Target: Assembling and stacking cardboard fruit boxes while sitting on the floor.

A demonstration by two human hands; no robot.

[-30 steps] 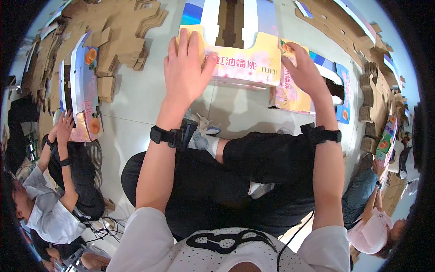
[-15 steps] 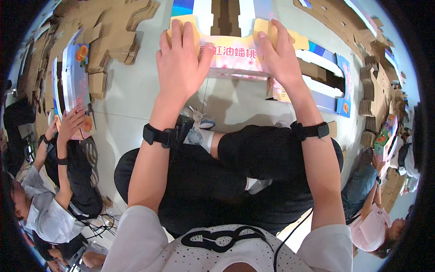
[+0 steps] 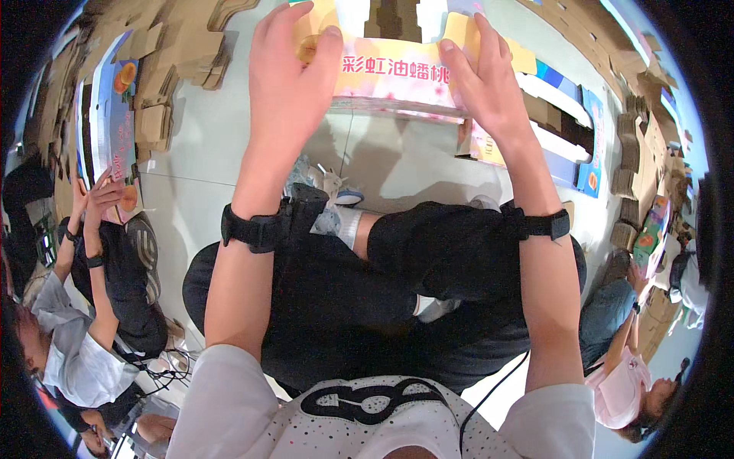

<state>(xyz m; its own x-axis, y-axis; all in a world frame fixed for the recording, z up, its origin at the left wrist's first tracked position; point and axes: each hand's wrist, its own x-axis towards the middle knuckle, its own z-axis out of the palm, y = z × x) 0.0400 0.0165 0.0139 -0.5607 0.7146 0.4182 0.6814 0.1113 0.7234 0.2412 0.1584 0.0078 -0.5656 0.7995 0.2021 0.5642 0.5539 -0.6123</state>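
Holding a printed carton (image 3: 397,80) above the floor (image 3: 206,153): left hand (image 3: 294,76) is grasping its left end, right hand (image 3: 485,84) is grasping its right end. Flat cardboard blanks (image 3: 164,84) are lying left; a blue printed box (image 3: 569,141) is lying right.

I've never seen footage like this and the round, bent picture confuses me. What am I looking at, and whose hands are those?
The camera sits on a person's head and looks down, so the picture bends at its rim. The two forearms rising from below are that person's own. The left hand and right hand both grip a printed carton, yellow and pink, held above the crossed legs. Each wrist wears a black band. On the pale floor lie flat brown cardboard pieces and more printed cartons. Other seated people work at both sides.
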